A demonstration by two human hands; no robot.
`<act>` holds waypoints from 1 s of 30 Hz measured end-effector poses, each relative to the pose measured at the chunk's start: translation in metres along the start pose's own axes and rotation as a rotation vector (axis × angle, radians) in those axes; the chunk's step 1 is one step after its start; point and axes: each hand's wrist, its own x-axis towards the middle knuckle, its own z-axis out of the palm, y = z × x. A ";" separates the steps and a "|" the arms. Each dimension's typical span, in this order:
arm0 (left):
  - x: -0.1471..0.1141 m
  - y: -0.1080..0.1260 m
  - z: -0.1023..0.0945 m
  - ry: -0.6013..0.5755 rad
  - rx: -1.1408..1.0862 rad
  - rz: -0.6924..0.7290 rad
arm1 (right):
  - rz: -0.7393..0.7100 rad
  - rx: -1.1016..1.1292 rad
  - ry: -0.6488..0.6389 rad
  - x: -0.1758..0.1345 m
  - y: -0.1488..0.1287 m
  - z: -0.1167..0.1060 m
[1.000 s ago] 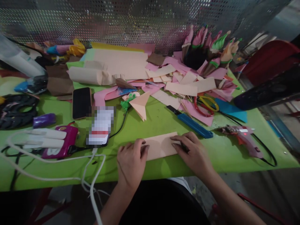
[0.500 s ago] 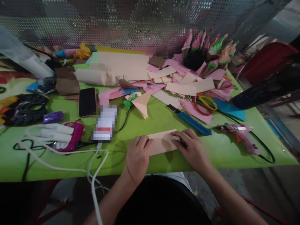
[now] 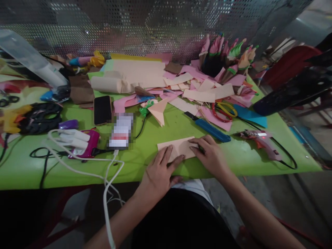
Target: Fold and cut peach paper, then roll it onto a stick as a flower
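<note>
A peach paper strip (image 3: 178,146) lies flat on the green tabletop in front of me. My left hand (image 3: 158,171) rests over its left and lower part, fingers spread and stretched across the paper, thumb near the table's front edge. At the strip's right end is my right hand (image 3: 212,155), its thumb and fingers curled together on the paper. Just beyond the strip lie a blue box cutter (image 3: 212,130) and a folded peach paper flower (image 3: 158,112) with green wrapping.
On the right rests a pink glue gun (image 3: 264,141), with scissors (image 3: 224,112) behind the cutter. Paper scraps (image 3: 202,90) cover the back. To the left are a lit phone (image 3: 121,131), a dark phone (image 3: 102,110) and a magenta power strip (image 3: 92,143) with white cables.
My left hand has moved lower and right, its fingers spreading over the strip and baring the upper left corner. My right hand stays at the right end. The view has shifted slightly.
</note>
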 end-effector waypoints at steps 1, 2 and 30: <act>0.000 0.000 0.000 0.002 0.004 -0.006 | -0.004 0.002 0.005 0.000 0.000 -0.001; 0.000 0.001 0.001 0.005 0.009 -0.011 | -0.009 -0.003 0.018 0.000 0.000 -0.002; -0.033 -0.017 -0.012 0.009 0.049 -0.047 | -0.267 -0.309 -0.021 -0.070 -0.012 -0.009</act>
